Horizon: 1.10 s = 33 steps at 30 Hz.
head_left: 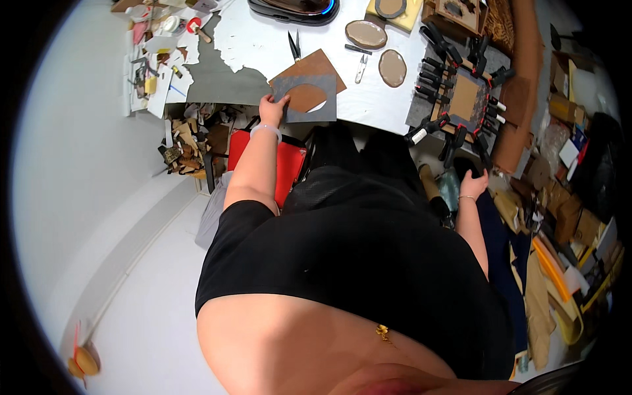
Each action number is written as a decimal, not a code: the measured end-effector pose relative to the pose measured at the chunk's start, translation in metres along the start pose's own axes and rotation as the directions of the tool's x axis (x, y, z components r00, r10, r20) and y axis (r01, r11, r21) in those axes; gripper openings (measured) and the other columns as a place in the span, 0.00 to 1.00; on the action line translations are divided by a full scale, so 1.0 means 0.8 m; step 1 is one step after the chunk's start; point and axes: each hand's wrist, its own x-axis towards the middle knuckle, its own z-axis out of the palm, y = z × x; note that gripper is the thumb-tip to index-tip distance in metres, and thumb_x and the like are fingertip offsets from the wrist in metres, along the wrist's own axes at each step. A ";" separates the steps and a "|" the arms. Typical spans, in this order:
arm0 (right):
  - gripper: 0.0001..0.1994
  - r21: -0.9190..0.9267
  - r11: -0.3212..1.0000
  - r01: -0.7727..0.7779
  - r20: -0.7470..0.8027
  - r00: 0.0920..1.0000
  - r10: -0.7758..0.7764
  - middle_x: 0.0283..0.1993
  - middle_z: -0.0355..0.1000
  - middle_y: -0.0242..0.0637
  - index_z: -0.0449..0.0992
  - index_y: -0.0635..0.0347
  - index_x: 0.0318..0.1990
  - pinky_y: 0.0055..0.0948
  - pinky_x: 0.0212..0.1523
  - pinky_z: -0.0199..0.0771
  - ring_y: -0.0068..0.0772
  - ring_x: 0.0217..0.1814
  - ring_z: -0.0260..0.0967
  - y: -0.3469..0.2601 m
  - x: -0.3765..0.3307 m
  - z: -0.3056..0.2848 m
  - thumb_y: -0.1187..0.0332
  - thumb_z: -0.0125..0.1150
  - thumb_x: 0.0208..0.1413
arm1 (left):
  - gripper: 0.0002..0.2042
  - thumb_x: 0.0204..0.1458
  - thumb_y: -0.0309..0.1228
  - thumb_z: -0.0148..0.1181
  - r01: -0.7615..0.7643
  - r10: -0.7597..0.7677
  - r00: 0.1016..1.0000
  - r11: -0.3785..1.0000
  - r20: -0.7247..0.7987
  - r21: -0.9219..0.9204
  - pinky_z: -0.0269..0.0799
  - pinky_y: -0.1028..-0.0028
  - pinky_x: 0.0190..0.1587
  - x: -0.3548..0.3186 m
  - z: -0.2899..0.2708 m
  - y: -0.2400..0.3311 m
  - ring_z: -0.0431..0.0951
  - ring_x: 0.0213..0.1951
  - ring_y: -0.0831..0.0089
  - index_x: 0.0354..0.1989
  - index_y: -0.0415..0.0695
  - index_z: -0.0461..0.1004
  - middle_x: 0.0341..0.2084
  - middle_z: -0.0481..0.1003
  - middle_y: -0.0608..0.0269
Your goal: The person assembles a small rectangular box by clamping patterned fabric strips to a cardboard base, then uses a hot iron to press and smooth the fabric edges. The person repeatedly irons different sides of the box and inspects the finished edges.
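My left hand (272,110) pinches the left edge of a grey rectangular board (326,85) with an oval hole cut in it. The board lies over a brown square sheet (322,64) at the table's near edge, and the brown shows through most of the hole. Behind them lie black-tipped scissors (294,45). My right hand (473,184) hangs low at the right, off the table and just below a clamped frame. Its thumb and fingers are apart, and I see nothing held between them.
On the white table (257,39) lie two brown oval pieces (366,34), small white-handled snips (361,68) and a dark device (294,9). Several black clamps (434,82) ring a framed brown panel (465,99). A red chair (289,168) stands under the left side.
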 end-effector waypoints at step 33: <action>0.25 0.787 0.552 -0.274 0.605 0.517 -0.606 0.50 0.79 0.42 0.66 0.69 0.62 0.29 0.51 0.77 0.27 0.50 0.76 -0.403 -0.123 -0.132 0.65 0.67 0.63 | 0.14 0.65 0.36 0.62 0.216 0.234 0.822 0.716 0.519 -0.664 0.75 0.75 0.44 -0.131 -0.120 0.301 0.79 0.40 0.75 0.50 0.38 0.77 0.40 0.81 0.64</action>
